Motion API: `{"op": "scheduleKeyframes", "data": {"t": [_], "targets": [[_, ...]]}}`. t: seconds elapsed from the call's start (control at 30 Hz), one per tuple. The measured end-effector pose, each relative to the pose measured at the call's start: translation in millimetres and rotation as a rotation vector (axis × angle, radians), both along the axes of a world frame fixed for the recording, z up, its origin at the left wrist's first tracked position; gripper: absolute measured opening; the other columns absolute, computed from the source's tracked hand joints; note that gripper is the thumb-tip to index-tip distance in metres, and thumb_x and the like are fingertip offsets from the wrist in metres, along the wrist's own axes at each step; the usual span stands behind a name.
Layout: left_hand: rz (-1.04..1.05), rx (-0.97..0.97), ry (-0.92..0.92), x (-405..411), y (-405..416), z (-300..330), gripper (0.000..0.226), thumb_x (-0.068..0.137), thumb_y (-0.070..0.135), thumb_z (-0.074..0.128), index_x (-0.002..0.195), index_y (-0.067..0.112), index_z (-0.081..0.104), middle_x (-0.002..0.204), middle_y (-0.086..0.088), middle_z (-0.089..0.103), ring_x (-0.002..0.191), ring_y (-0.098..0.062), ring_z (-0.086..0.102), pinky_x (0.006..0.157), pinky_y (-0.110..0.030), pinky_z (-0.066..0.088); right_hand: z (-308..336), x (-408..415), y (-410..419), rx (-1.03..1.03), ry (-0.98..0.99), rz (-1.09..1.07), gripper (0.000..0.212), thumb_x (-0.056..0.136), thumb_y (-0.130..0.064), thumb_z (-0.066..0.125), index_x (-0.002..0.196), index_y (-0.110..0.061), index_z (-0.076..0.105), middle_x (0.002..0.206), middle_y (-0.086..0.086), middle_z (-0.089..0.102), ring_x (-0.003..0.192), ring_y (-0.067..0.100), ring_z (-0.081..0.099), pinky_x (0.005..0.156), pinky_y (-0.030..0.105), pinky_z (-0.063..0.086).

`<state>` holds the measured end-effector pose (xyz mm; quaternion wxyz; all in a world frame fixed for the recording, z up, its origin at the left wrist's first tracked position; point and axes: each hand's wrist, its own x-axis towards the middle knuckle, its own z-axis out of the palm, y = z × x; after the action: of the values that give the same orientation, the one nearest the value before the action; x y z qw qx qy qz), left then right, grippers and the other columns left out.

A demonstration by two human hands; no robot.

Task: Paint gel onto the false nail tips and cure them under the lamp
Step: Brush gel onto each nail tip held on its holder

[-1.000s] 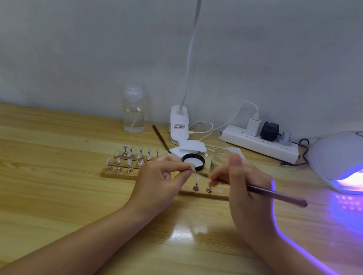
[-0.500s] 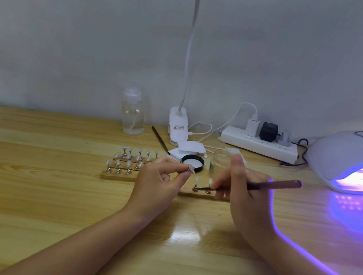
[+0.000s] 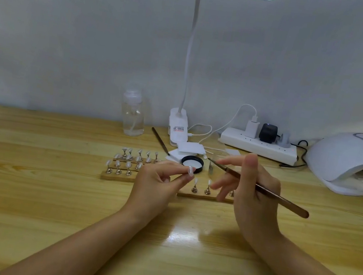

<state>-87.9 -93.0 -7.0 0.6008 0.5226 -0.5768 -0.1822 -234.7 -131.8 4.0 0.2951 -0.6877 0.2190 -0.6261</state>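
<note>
Head view, curing lamp [image 3: 345,166] now dark, brush [image 3: 260,188] raised

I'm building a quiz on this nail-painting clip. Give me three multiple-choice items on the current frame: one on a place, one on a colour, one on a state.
1. Where does the curing lamp stand on the table?
A. far left
B. far right
C. front centre

2. What colour is the rim of the round gel pot?
A. black
B. red
C. yellow

3. What is the left hand doing?
A. lying flat on the table
B. gripping the bottle
C. pinching a nail tip

Answers:
1. B, the white dome sits at the right edge, beside the power strip.
2. A, a black ring surrounds white contents.
3. C, fingers and thumb close on the tip, while the right hand holds the brush.
</note>
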Motion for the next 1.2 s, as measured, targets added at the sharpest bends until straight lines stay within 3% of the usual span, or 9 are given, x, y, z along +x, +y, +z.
{"op": "scheduleKeyframes", "data": {"t": [0.13,0.23,0.33,0.47,0.57,0.7,0.83,1.0,1.2], "targets": [[-0.04,-0.046,-0.04,1,0,0,0.016,0.072,0.011,0.071,0.079,0.024,0.073,0.071,0.01,0.068,0.052,-0.001,0.044,0.051,-0.016,0.034,1,-3,-2,-0.139,0.265,-0.04,0.022,0.086,-0.044,0.055,0.084,-0.024,0.062,0.075,-0.007,0.067,0.068,0.003,0.064,0.062,0.018,0.05],[-0.07,-0.08,-0.087,1,0,-1,0.017,0.072,0.004,0.072,0.081,0.018,0.073,0.07,0.01,0.067,0.05,0.001,0.044,0.05,-0.011,0.031,-2,-1,-5,-0.148,0.401,-0.031,0.033,0.071,-0.029,0.077,0.094,-0.025,0.054,0.095,-0.007,0.065,0.091,0.005,0.062,0.08,0.023,0.049],[-0.098,-0.113,-0.114,0,1,-1,0.016,0.07,0.017,0.07,0.084,0.024,0.071,0.065,0.016,0.066,0.051,0.0,0.043,0.05,-0.012,0.031,-5,1,-5,-0.186,0.395,-0.017,0.032,0.073,-0.021,0.076,0.092,-0.026,0.051,0.091,-0.018,0.06,0.09,0.001,0.06,0.081,0.02,0.048],[-0.089,-0.132,-0.161,0,2,0,0.017,0.069,0.028,0.066,0.085,0.03,0.069,0.065,0.023,0.064,0.049,0.002,0.041,0.049,-0.012,0.032,-5,0,-7,-0.206,0.38,-0.026,0.023,0.076,-0.017,0.074,0.088,-0.021,0.054,0.088,-0.018,0.06,0.087,0.001,0.06,0.077,0.017,0.048],[-0.008,-0.135,-0.215,-2,2,0,0.029,0.067,0.035,0.065,0.096,0.036,0.063,0.086,0.018,0.066,0.053,0.005,0.042,0.051,-0.01,0.033,-3,-3,-6,-0.198,0.365,-0.025,0.027,0.075,-0.013,0.075,0.088,-0.023,0.054,0.088,-0.012,0.062,0.086,0.003,0.06,0.077,0.016,0.048],[0.033,-0.098,-0.32,-1,0,-1,0.056,0.061,0.038,0.071,0.113,0.034,0.052,0.11,0.02,0.049,0.081,0.008,0.046,0.073,-0.005,0.037,5,-16,-11,-0.163,0.333,-0.09,0.031,0.075,-0.017,0.073,0.086,-0.033,0.049,0.087,-0.008,0.064,0.087,0.002,0.06,0.08,0.012,0.045],[0.018,0.024,-0.383,1,-4,-6,0.064,0.069,0.028,0.075,0.118,0.044,0.038,0.109,0.025,0.048,0.094,0.01,0.047,0.077,0.001,0.031,7,-28,-21,-0.135,0.387,-0.137,0.026,0.075,-0.021,0.072,0.085,-0.032,0.05,0.085,-0.012,0.062,0.087,0.001,0.059,0.079,0.007,0.042],[-0.04,0.122,-0.422,1,-7,-13,0.057,0.08,0.021,0.068,0.12,0.047,0.037,0.102,0.023,0.053,0.099,0.007,0.049,0.074,0.0,0.035,-3,-34,-27,-0.222,0.554,-0.151,0.019,0.073,-0.015,0.075,0.085,-0.013,0.061,0.084,-0.002,0.065,0.081,0.014,0.063,0.076,0.031,0.052],[-0.056,0.145,-0.434,4,-8,-16,0.056,0.083,0.012,0.064,0.127,0.037,0.04,0.094,0.019,0.058,0.093,0.01,0.051,0.074,-0.001,0.036,-8,-34,-31,-0.171,0.62,-0.137,0.022,0.074,-0.018,0.075,0.083,-0.024,0.056,0.082,-0.011,0.059,0.081,0.006,0.058,0.075,0.027,0.049]]}}
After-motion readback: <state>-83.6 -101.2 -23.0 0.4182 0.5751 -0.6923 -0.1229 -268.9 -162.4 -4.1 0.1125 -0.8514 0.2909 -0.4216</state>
